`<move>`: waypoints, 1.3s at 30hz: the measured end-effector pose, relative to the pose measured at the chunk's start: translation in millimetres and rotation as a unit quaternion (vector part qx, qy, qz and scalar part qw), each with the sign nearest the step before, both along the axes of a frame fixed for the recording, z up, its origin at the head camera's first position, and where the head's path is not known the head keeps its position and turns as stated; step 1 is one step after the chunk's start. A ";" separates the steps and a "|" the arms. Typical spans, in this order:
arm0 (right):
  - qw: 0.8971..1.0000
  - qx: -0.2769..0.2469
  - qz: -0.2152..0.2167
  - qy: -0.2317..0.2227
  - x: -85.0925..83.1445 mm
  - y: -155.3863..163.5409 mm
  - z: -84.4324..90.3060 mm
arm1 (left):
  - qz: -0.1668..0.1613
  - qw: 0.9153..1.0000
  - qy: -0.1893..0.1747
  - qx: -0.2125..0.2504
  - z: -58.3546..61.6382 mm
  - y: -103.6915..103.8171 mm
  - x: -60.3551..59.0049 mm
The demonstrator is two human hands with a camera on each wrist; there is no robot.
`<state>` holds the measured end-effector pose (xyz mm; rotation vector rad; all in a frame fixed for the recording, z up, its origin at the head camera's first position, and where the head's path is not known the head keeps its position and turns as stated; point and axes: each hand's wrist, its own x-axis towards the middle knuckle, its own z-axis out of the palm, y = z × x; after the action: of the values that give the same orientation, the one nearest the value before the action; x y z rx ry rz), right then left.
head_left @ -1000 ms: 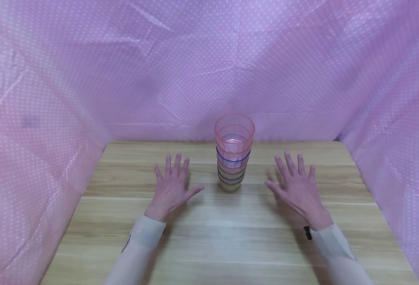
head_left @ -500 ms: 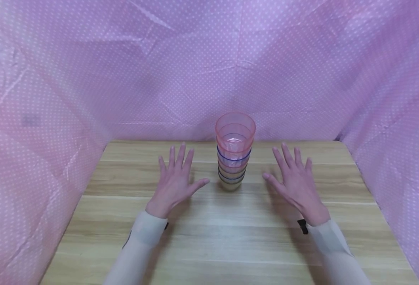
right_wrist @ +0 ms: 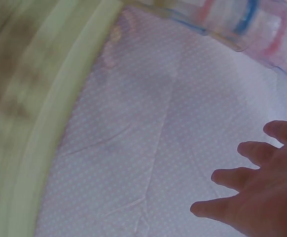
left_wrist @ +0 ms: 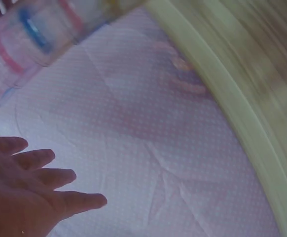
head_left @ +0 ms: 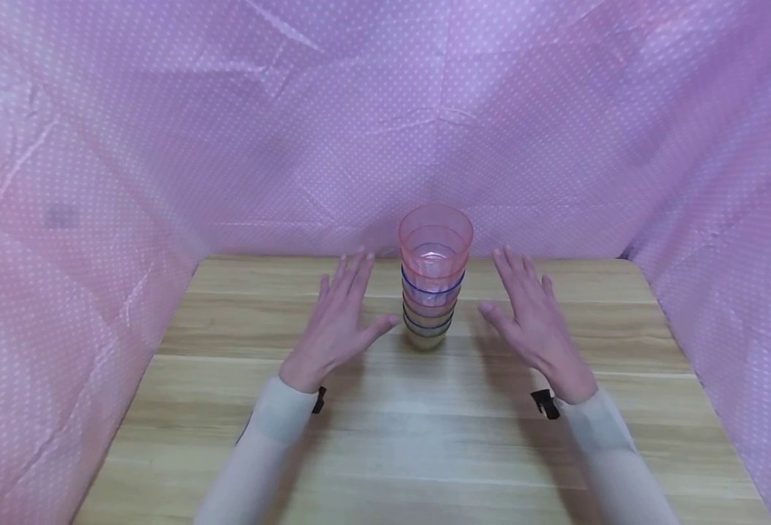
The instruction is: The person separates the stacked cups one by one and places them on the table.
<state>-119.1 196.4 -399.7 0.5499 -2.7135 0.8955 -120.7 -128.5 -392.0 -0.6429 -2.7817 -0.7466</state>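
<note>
A stack of several translucent plastic cups (head_left: 433, 281), pink on top with blue and yellowish rims below, stands upright at the middle back of the wooden table (head_left: 425, 430). My left hand (head_left: 342, 317) hovers just left of the stack with straight, spread fingers, thumb pointing at the cups, and holds nothing. My right hand (head_left: 530, 313) mirrors it on the right side, fingers straight, empty. Neither hand touches the stack. The left wrist view shows my left hand (left_wrist: 27, 190) spread and the blurred cups (left_wrist: 40, 29); the right wrist view shows my right hand (right_wrist: 259, 182) and the cups (right_wrist: 237, 19).
Pink dotted cloth (head_left: 385, 124) hangs behind and on both sides of the table, closing it in. The table's back edge (head_left: 261, 257) lies just beyond the cups. Bare wood stretches toward me in front of the hands.
Both hands have moved forward and inward toward the cup stack, lifting slightly off the table. The stack has not moved.
</note>
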 end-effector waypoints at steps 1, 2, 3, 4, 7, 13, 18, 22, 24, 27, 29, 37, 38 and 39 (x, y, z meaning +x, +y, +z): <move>1.000 -0.008 0.004 0.000 -0.7 -1.3 2.7 | -0.003 1.000 0.004 0.010 1.9 1.8 -0.5; 1.000 -0.015 0.008 0.000 -1.3 -2.4 5.2 | -0.007 1.000 0.008 0.021 3.8 3.5 -1.1; 1.000 -0.023 0.012 -0.002 -1.9 -3.6 7.7 | -0.011 0.999 0.013 0.030 5.5 5.1 -1.9; 0.999 -0.030 0.015 -0.003 -2.5 -4.7 10.1 | -0.014 0.999 0.017 0.039 7.1 6.7 -2.7; 0.998 -0.051 0.026 -0.001 -4.8 -7.3 16.2 | -0.019 0.997 0.017 0.068 12.1 11.9 -4.7; 0.994 -0.089 0.055 0.021 -11.9 -11.4 26.9 | -0.019 0.987 -0.042 0.152 22.8 22.5 -8.6; 0.990 -0.122 0.073 0.012 -16.6 -16.4 36.9 | -0.027 0.978 -0.072 0.195 30.0 30.6 -13.2; 0.986 -0.143 0.090 0.009 -20.9 -20.2 44.9 | -0.022 0.973 -0.093 0.210 33.0 35.3 -15.4; 0.984 -0.149 0.095 0.007 -22.2 -21.7 47.7 | -0.018 0.971 -0.100 0.218 33.6 37.0 -16.0; 0.983 -0.154 0.100 0.005 -24.1 -23.6 51.4 | -0.024 0.966 -0.100 0.237 33.6 39.2 -18.1; 0.983 -0.156 0.099 -0.001 -24.6 -24.7 53.5 | -0.031 0.963 -0.096 0.250 33.3 40.0 -19.1; 0.982 -0.159 0.100 -0.036 -23.9 -30.4 64.2 | -0.054 0.951 -0.096 0.290 33.1 43.2 -21.2; 0.982 -0.158 0.101 -0.038 -24.1 -31.1 65.2 | -0.055 0.950 -0.096 0.292 33.2 43.5 -21.2; 0.981 -0.158 0.102 -0.040 -24.4 -31.8 66.1 | -0.056 0.949 -0.096 0.295 33.1 43.9 -21.4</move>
<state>-143.4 164.6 -333.6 0.7442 -2.5396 1.3958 -142.1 -84.7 -359.0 -0.6268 -2.4763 -1.6506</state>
